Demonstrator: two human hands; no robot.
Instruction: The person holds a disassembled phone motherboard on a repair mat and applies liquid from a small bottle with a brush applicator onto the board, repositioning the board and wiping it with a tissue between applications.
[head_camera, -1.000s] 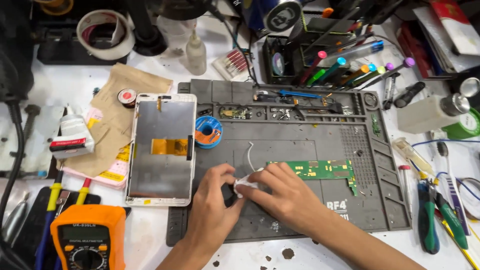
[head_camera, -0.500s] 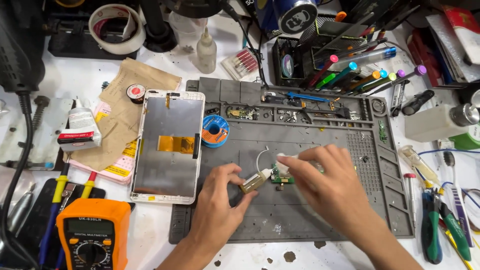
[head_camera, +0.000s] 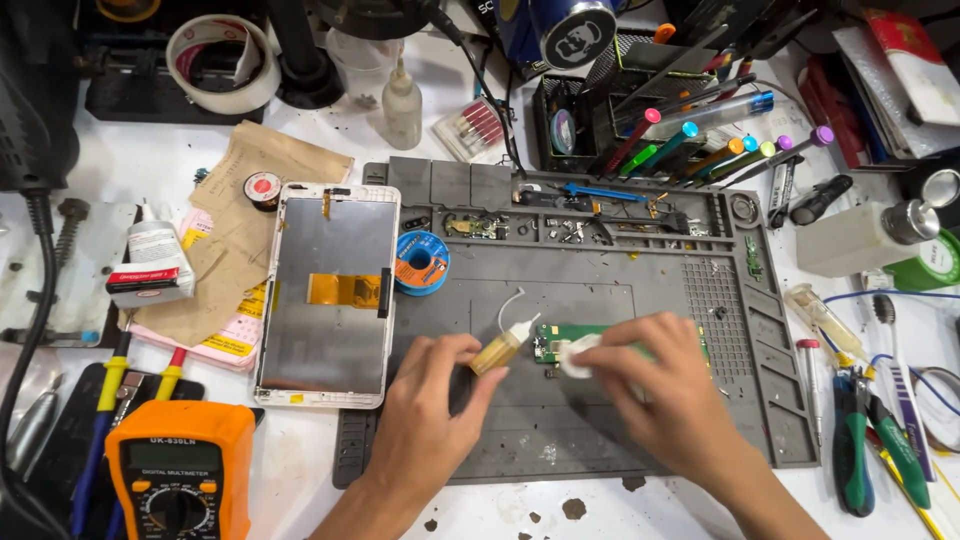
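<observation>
Your left hand (head_camera: 437, 398) is pinching a small amber dropper bottle (head_camera: 499, 351), fingers closed on its body, nozzle tilting up and to the right. Your right hand (head_camera: 665, 385) is pressing a white cotton pad (head_camera: 577, 356) between closed fingertips onto the green circuit board (head_camera: 556, 341). The board is lying mid-way on the grey work mat (head_camera: 620, 270). The opened tablet (head_camera: 330, 292) is resting left of it, the solder spool (head_camera: 420, 262) just beside.
</observation>
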